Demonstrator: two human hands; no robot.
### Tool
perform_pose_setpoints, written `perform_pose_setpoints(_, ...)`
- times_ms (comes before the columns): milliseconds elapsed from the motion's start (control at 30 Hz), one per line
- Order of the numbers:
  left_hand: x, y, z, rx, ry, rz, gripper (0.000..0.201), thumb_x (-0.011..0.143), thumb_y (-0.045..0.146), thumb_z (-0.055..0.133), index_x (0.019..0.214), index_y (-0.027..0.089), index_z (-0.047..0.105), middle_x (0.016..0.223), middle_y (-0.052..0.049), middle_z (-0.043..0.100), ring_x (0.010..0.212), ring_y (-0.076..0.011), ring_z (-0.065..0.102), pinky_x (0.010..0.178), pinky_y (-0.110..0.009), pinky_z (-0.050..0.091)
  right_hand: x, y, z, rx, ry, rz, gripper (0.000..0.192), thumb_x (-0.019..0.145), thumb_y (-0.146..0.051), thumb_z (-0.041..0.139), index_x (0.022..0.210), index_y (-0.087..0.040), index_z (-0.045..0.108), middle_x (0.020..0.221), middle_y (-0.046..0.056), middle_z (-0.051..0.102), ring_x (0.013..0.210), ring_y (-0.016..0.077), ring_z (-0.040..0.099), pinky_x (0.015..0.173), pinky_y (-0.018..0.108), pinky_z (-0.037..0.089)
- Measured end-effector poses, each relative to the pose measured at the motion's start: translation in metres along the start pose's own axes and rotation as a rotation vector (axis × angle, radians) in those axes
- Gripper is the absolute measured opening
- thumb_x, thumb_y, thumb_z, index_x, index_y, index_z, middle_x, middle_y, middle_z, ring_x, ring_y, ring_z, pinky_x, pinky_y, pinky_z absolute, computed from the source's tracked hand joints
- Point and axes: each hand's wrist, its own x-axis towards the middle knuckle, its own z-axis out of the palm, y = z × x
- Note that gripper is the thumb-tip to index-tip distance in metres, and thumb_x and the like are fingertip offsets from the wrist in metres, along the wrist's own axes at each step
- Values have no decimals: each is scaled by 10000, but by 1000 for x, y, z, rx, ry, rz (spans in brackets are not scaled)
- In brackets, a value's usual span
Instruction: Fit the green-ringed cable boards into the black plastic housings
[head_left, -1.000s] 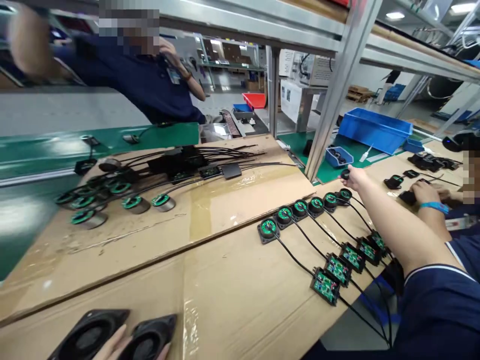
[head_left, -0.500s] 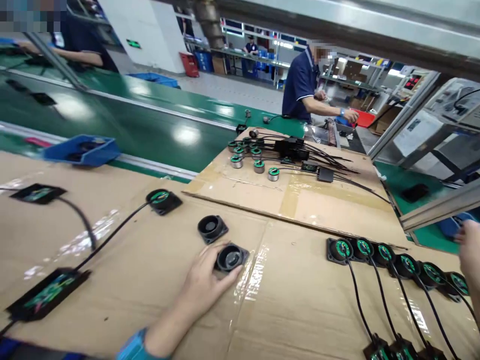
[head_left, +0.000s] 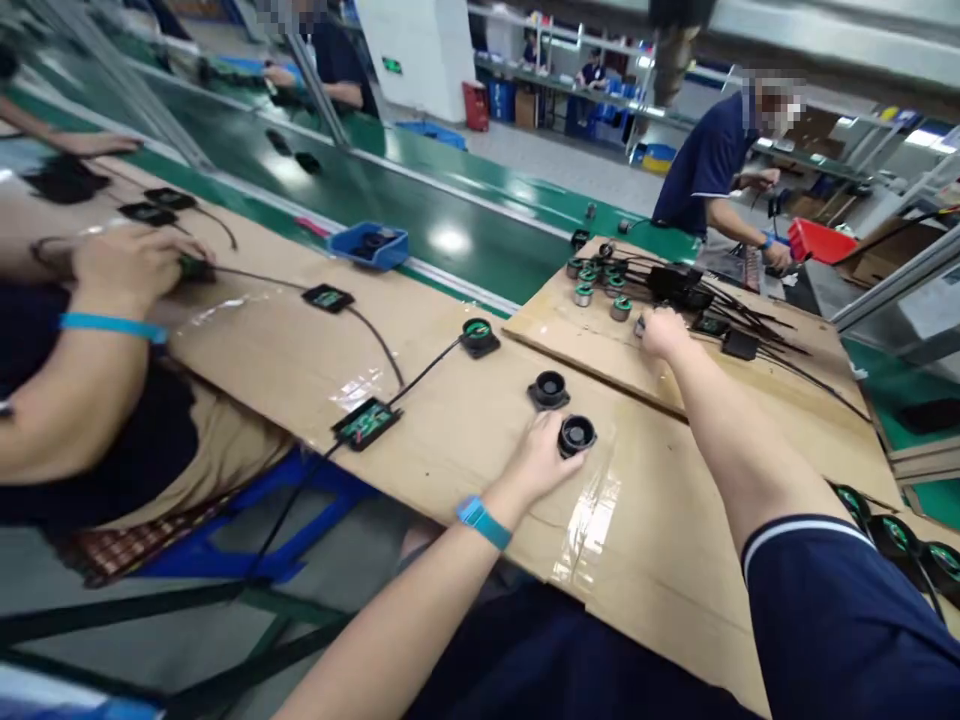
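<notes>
Head view: left hand (head_left: 541, 462) closes its fingers around a black round housing (head_left: 577, 435) on the cardboard sheet (head_left: 465, 440); rigid, probably light, best held by its rim. Right hand (head_left: 664, 332) reaches the wired coils (head_left: 604, 285); its grip is unclear.

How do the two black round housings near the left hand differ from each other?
The nearer housing touches the left hand; the farther housing lies free. The nearer one sits beside shiny tape; the farther one lies on plain cardboard. Both are black and open upward.
</notes>
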Motion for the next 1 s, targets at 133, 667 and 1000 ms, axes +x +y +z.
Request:
perform_pose_setpoints(133, 0, 0, -1, -22, 10, -5, 422, 783, 294, 734, 1154, 187, 563, 1151, -121, 621, 1171, -295, 569, 1051, -481, 474, -19, -5, -9, -6, -52, 61, 336, 920, -329, 606, 1125, -67, 652, 1111, 189, 671, 1012, 223, 610, 885, 309, 420)
perform_pose_setpoints(667, -13, -7, -2, -26, 47, 27, 419, 781, 338, 759, 1120, 215, 547, 1102, -89, 653, 1099, -292, 610, 974, -453, 505, -253, -91, 46, 459, 40, 36, 568, 807, -432, 770, 1287, -170, 617, 1207, 140, 663, 1156, 278, 612, 998, 403, 489)
perform_pose_setpoints(1000, -14, -7, -1, -26, 76, -18, 414, 774, 366, 760, 1100, 210, 559, 1080, -78, 663, 1071, -275, 630, 967, -440, 512, -267, -75, 54, 475, 90, -314, 470, 952, -238, 573, 1421, -256, 549, 1461, 148, 508, 1322, 281, 532, 1084, 460, 483)
